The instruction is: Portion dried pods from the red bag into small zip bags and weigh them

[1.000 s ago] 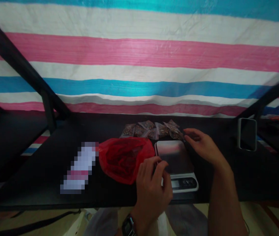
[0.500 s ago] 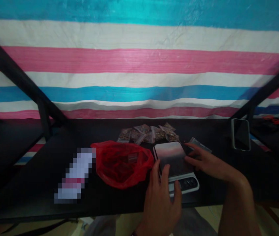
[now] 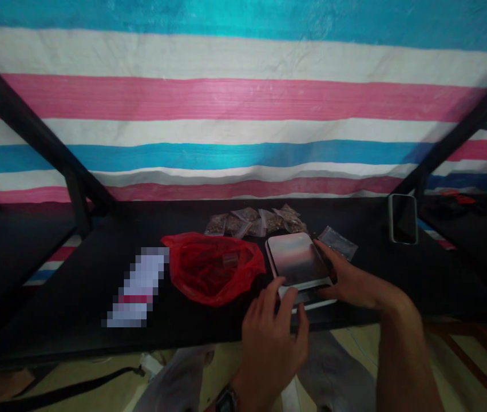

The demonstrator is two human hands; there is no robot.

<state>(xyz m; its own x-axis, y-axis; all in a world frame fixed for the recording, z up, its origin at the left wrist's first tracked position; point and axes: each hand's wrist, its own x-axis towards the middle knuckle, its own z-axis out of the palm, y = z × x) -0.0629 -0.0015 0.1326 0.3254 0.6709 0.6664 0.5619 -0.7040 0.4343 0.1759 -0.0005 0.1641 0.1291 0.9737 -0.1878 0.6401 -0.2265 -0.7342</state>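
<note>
A flat digital scale [image 3: 299,260] with a silver metal plate and a white body lies on the black table. At its front left corner is my left hand [image 3: 273,332], fingers spread and bent, the tips touching or just over the front edge. My right hand [image 3: 352,283] lies along the scale's right side, thumb and fingers apart; its fingertips reach the rear right edge, and some fingers are hidden. The control panel is partly covered by my hands. Just behind my right hand lies a clear plastic zip bag [image 3: 338,243], apparently flat.
An open red plastic bag [image 3: 215,286] with small clear bags inside sits left of the scale. Several filled zip bags [image 3: 273,222] lie behind. A phone [image 3: 403,218] stands at the right; a blurred-out white packet [image 3: 140,286] lies left. Black frame bars flank a striped sheet [image 3: 243,97].
The view has shifted slightly, so the table sits higher. My right hand has slid forward along the scale's side, and its thumb now lies by the control panel. My left hand stays at the front.
</note>
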